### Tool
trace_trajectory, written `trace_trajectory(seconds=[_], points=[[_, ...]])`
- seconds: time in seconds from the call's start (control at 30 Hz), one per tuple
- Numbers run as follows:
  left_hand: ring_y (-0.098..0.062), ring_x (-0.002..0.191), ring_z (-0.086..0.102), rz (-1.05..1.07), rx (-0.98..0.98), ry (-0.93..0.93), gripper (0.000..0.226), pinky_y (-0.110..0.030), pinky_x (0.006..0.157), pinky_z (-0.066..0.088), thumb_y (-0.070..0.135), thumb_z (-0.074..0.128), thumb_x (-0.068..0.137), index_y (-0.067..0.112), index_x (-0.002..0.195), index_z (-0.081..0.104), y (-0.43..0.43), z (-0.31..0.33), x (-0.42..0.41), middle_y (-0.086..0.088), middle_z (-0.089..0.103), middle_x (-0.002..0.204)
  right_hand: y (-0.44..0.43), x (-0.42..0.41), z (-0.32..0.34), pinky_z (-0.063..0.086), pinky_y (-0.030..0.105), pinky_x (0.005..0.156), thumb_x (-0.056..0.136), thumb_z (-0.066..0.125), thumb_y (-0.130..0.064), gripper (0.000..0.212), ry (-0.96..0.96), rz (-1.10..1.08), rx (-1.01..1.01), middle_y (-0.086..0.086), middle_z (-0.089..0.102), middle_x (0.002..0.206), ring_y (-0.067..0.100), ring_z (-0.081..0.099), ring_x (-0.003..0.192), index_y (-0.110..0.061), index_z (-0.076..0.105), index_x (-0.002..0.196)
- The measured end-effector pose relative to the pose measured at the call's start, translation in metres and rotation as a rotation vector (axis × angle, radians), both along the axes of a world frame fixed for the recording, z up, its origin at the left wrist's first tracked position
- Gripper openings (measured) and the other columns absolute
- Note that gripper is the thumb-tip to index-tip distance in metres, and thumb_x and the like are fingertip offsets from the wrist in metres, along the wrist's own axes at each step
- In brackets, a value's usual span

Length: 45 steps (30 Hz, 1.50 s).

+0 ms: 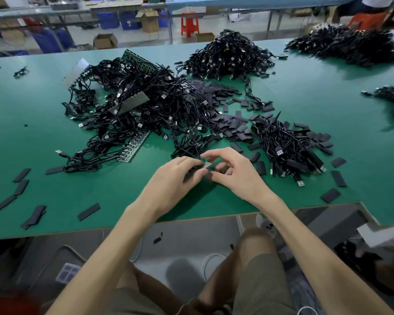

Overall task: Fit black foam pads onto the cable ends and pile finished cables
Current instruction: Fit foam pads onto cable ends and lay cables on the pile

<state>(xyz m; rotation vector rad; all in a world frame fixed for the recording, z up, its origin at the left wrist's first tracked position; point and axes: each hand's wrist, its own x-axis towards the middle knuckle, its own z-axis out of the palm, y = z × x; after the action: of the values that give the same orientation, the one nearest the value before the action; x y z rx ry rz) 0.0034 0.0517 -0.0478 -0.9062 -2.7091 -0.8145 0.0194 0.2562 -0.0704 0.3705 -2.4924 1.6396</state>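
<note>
Both hands are brought together at the lower middle of the frame, over the green counter [32, 144]. The cable end [208, 165], its pale metal plug showing, is pinched by the fingertips of the left hand [175, 178]. The right hand [234, 176] is curled over the same spot, thumb and fingers closed on what seems to be a foam pad [223, 171], though most of it is hidden by the fingers. The fitting is judged to be under way and not yet done.

The pile of finished cables [287, 148] lies to the right of the hands. The tangled heap of cables [134, 105] is spread across the middle left, and the loose foam pads [228, 126] are scattered between the two, touching both.

Several things could go wrong. Because the joint is covered by fingers, the pad could be seated crooked or only partly on without this being noticed. If the held cable is still caught in the heap just behind it, neighbouring cables could be dragged along when it is lifted away. With the two piles so near each other, an unfinished cable could be dropped among finished ones. Pads near the front edge could be swept off by a forearm; small black pieces [157, 239] are already seen on the floor below.
</note>
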Motion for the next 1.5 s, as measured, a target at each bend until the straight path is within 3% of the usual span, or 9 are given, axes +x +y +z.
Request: trace_trajectory(seconds=[0.23,0.33,0.53,0.77,0.9,1.0,1.2,1.37,1.5], points=[[-0.011,0.106,0.061,-0.024,0.11,-0.018,0.032,-0.028,0.093,0.045,0.041,0.065,0.096,0.019,0.119,0.069,0.011,-0.01,-0.006,0.008,0.068,0.114,0.002,-0.001,0.0,0.048,0.015,0.069,0.087,0.073,-0.002,0.03,-0.02,-0.053,-0.076,-0.006,0.065,0.112,0.003,0.066,0.081,-0.019,0.071,0.112],[-0.011,0.109,0.057,-0.029,0.147,0.026,0.033,-0.028,0.095,0.042,0.043,0.068,0.093,0.021,0.118,0.068,0.012,-0.011,-0.007,0.012,0.066,0.116,0.003,-0.002,0.0,0.055,0.028,0.072,0.088,0.068,0.0,0.035,-0.039,-0.079,-0.095,-0.007,0.063,0.117,0.009,0.067,0.088,-0.019,0.068,0.118],[-0.015,0.116,0.05,-0.06,0.171,0.077,0.042,-0.023,0.102,0.04,0.029,0.077,0.089,0.018,0.127,0.064,0.009,-0.015,-0.009,0.01,0.062,0.125,0.005,-0.004,0.002,0.054,0.028,0.066,0.101,0.051,-0.002,0.031,-0.079,-0.086,-0.115,-0.005,0.071,0.106,0.009,0.061,0.062,-0.021,0.068,0.117],[-0.011,0.117,0.045,-0.086,0.204,0.095,0.049,-0.016,0.104,0.034,0.013,0.079,0.085,0.016,0.131,0.062,0.01,-0.017,-0.009,0.009,0.057,0.128,0.001,-0.002,0.001,0.048,0.02,0.068,0.093,0.072,-0.01,0.019,-0.12,-0.058,-0.1,-0.002,0.071,0.087,0.012,0.071,0.076,-0.016,0.068,0.111],[-0.01,0.115,0.046,-0.015,0.224,0.018,0.057,-0.03,0.104,0.038,0.022,0.082,0.083,0.018,0.135,0.057,0.01,-0.016,-0.008,0.01,0.059,0.121,0.001,-0.002,0.003,0.051,0.02,0.066,0.089,0.076,-0.006,0.018,-0.086,-0.074,-0.116,0.002,0.068,0.085,0.013,0.069,0.07,-0.014,0.067,0.102],[-0.01,0.11,0.053,0.005,0.283,-0.059,0.04,-0.035,0.099,0.044,0.037,0.077,0.086,0.018,0.119,0.064,0.009,-0.012,-0.009,0.01,0.061,0.113,0.0,-0.002,0.001,0.054,0.023,0.067,0.089,0.077,-0.01,0.016,-0.073,-0.085,-0.086,-0.004,0.066,0.083,0.009,0.063,0.069,-0.018,0.067,0.099],[-0.011,0.095,0.058,0.013,0.273,-0.093,0.01,-0.053,0.097,0.045,0.021,0.069,0.091,0.02,0.1,0.067,0.013,-0.012,-0.009,0.013,0.06,0.101,0.0,-0.003,0.0,0.05,0.017,0.064,0.087,0.079,-0.011,0.013,-0.046,-0.09,-0.053,-0.006,0.069,0.076,0.003,0.062,0.066,-0.016,0.069,0.093],[-0.016,0.074,0.055,0.0,0.349,-0.146,0.01,-0.03,0.073,0.044,0.022,0.067,0.088,0.017,0.085,0.059,0.015,-0.013,-0.009,0.01,0.06,0.088,0.0,0.001,0.0,0.046,0.013,0.062,0.087,0.078,-0.012,0.014,-0.003,-0.08,0.004,-0.008,0.068,0.073,-0.001,0.059,0.063,-0.018,0.066,0.089],[-0.015,0.073,0.051,-0.005,0.339,-0.135,0.015,-0.028,0.069,0.042,0.026,0.066,0.09,0.019,0.083,0.055,0.014,-0.014,-0.011,0.008,0.058,0.085,-0.002,0.003,0.001,0.047,0.013,0.064,0.089,0.076,-0.011,0.014,0.034,-0.079,0.056,-0.008,0.069,0.076,0.001,0.062,0.067,-0.019,0.064,0.089]])
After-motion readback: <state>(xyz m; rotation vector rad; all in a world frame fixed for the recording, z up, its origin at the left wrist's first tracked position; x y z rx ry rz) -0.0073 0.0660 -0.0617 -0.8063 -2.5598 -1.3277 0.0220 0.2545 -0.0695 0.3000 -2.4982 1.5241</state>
